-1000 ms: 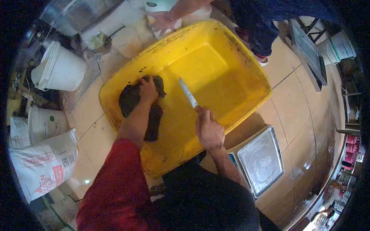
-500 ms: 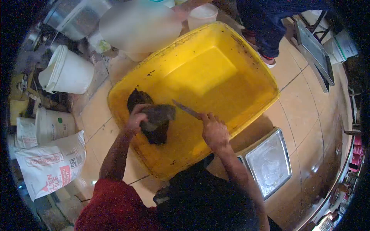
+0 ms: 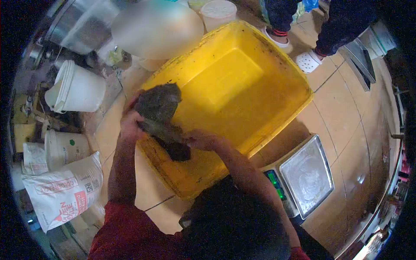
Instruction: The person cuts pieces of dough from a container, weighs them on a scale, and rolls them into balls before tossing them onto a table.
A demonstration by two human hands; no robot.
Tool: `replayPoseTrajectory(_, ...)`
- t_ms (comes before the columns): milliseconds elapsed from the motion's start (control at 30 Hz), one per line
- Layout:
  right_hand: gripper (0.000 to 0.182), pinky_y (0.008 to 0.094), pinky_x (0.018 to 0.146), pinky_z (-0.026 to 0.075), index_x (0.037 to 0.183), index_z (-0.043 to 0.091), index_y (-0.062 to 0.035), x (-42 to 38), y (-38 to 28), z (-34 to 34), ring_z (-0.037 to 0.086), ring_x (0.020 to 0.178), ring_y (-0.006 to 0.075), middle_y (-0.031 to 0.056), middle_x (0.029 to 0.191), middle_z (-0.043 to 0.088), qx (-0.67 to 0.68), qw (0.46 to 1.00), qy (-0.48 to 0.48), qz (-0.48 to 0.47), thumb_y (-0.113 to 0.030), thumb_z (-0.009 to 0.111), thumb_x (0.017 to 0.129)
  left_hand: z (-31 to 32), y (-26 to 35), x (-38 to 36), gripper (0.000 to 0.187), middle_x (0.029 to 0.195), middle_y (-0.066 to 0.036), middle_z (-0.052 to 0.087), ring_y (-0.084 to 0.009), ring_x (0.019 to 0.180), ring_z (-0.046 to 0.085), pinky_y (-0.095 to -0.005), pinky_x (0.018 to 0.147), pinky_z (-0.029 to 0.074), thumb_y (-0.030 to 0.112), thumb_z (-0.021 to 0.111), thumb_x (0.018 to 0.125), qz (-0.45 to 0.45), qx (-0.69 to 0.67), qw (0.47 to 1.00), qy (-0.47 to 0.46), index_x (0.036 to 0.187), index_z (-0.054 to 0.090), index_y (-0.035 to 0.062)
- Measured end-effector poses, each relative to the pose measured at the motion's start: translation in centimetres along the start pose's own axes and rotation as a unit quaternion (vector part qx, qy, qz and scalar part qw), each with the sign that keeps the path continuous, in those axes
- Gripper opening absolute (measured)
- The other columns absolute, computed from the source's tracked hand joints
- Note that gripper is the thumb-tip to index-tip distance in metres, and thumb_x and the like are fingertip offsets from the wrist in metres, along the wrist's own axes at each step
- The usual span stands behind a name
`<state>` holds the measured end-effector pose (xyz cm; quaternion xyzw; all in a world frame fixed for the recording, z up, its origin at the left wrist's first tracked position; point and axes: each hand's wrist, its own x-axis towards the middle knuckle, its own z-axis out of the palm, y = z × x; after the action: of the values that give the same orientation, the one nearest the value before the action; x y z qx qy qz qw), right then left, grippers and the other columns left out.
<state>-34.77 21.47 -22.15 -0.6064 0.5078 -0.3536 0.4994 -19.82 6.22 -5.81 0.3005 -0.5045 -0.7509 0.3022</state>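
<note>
My left hand (image 3: 131, 125) is closed around the left side of a dark grey slab (image 3: 159, 103), holding it tilted up over the near-left part of a large yellow tub (image 3: 268, 117). At the slab's lower right edge is my right hand (image 3: 202, 140), its fingers wrapped round a knife; the blade is hard to make out against the slab. Beneath them a black piece (image 3: 177, 151) lies in the tub, partly covered by the slab.
A scale with a metal pan (image 3: 307, 175) stands at the tub's right. White buckets (image 3: 82, 86) and a printed sack (image 3: 65, 188) are on the left. Beyond the tub a person stands in white clogs (image 3: 308, 62), near a lidded pail (image 3: 219, 14).
My left hand has raised and turned the slab. My right hand has moved left with the knife, up to the slab. The other person's feet have shifted, and the scale's green display now shows.
</note>
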Motion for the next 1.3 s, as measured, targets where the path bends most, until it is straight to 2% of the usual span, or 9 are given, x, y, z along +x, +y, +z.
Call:
replayPoseTrajectory(167, 0.031, 0.0385, 0.082, 0.046, 0.111, 0.06, -0.0118, -4.7, -7.9, -4.2, 0.061, 0.092, 0.0255, 0.0124, 0.097, 0.065, -0.157, 0.941, -0.285, 0.095, -0.015, 0.05, 0.082, 8.1, 4.8, 2.0, 0.077, 0.126, -0.016, 0.047, -0.0277, 0.119, 0.045, -0.0357, 0.104, 0.031, 0.01, 0.048, 0.051, 0.081, 0.044, 0.989, -0.116, 0.126, 0.043, -0.004)
replayPoseTrajectory(300, 0.032, 0.0376, 0.083, 0.047, 0.115, 0.056, -0.0059, -15.6, -11.6, -8.0, 0.06, 0.094, 0.0259, 0.0153, 0.102, 0.063, -0.275, 0.951, 0.09, 0.107, -0.012, 0.047, 0.085, 17.5, 9.3, 1.9, 0.076, 0.126, -0.014, 0.047, -0.0239, 0.119, 0.044, -0.0322, 0.103, 0.031, 0.009, 0.048, 0.052, 0.143, 0.156, 0.95, -0.229, 0.127, 0.042, -0.0027)
replayPoseTrajectory(467, 0.031, 0.0394, 0.085, 0.046, 0.119, 0.051, -0.0026, -33.8, -12.9, -11.9, 0.058, 0.1, 0.0351, 0.0205, 0.105, 0.061, -0.179, 0.81, 0.518, 0.208, -0.017, 0.042, 0.092, 28.2, 6.9, 1.6, 0.069, 0.121, -0.009, 0.048, -0.0174, 0.114, 0.045, -0.0257, 0.097, 0.033, 0.006, 0.051, 0.062, 0.202, 0.248, 0.845, -0.429, 0.129, 0.038, 0.0011)
replayPoseTrajectory(667, 0.034, 0.026, 0.064, 0.045, 0.123, 0.049, -0.0018, -45.1, -18.7, -8.1, 0.054, 0.072, 0.013, 0.009, 0.101, 0.063, -0.037, 0.672, 0.678, 0.295, -0.01, 0.051, 0.09, 41.1, -6.7, -3.4, 0.085, 0.13, -0.025, 0.042, -0.0283, 0.123, 0.041, -0.0341, 0.101, 0.032, 0.017, 0.056, 0.07, 0.112, 0.394, 0.715, -0.567, 0.14, 0.012, 0.0015)
replayPoseTrajectory(800, 0.035, 0.0221, 0.058, 0.04, 0.125, 0.05, -0.0049, -46.0, -20.1, -7.6, 0.046, 0.064, 0.0073, 0.0013, 0.084, 0.053, 0.028, 0.612, 0.751, 0.247, -0.008, 0.052, 0.089, 45.0, -21.1, -8.2, 0.109, 0.148, -0.023, 0.01, -0.0302, 0.135, 0.018, -0.0364, 0.11, 0.02, 0.009, 0.066, 0.062, 0.021, 0.284, 0.604, -0.744, 0.142, -0.007, 0.0017)
replayPoseTrajectory(900, 0.035, 0.0237, 0.064, 0.043, 0.124, 0.047, -0.0007, -47.3, -19.0, -6.7, 0.05, 0.072, 0.0095, 0.0067, 0.1, 0.061, 0.016, 0.657, 0.714, 0.243, -0.007, 0.05, 0.09, 46.8, -16.6, -8.7, 0.104, 0.143, -0.025, 0.021, -0.0327, 0.125, 0.038, -0.0358, 0.105, 0.03, 0.018, 0.066, 0.068, 0.294, 0.28, 0.643, -0.65, 0.142, -0.006, 0.0018)
replayPoseTrajectory(1000, 0.034, 0.0242, 0.07, 0.043, 0.123, 0.048, -0.0017, -47.1, -16.3, -6.0, 0.052, 0.078, 0.0099, 0.0077, 0.102, 0.062, -0.026, 0.671, 0.708, 0.219, -0.006, 0.05, 0.089, 46.4, -11.4, -4.4, 0.092, 0.143, -0.023, 0.024, -0.0291, 0.129, 0.032, -0.0364, 0.106, 0.028, 0.015, 0.066, 0.073, -0.043, 0.096, 0.816, -0.568, 0.143, 0.008, 0.0025)
replayPoseTrajectory(1133, 0.036, 0.031, 0.07, 0.046, 0.123, 0.048, -0.0028, -46.5, -15.6, -5.4, 0.054, 0.074, 0.0146, 0.0082, 0.09, 0.061, -0.123, 0.687, 0.648, 0.306, -0.006, 0.05, 0.087, 43.2, -13.1, -0.7, 0.08, 0.14, -0.023, 0.03, -0.0309, 0.128, 0.033, -0.0365, 0.106, 0.028, 0.018, 0.066, 0.077, -0.039, 0.215, 0.847, -0.485, 0.14, 0.02, 0.0013)
replayPoseTrajectory(1300, 0.027, 0.0351, 0.075, 0.046, 0.106, 0.053, -0.0046, -46.6, -15.3, -4.7, 0.061, 0.085, 0.0276, 0.0174, 0.095, 0.063, -0.136, 0.728, 0.53, 0.412, -0.001, 0.049, 0.08, 40.9, -20.5, -2.7, 0.071, 0.134, -0.025, 0.039, -0.0309, 0.127, 0.036, -0.0356, 0.105, 0.029, 0.025, 0.064, 0.08, 0.043, 0.392, 0.758, -0.519, 0.137, 0.028, 0.0002)
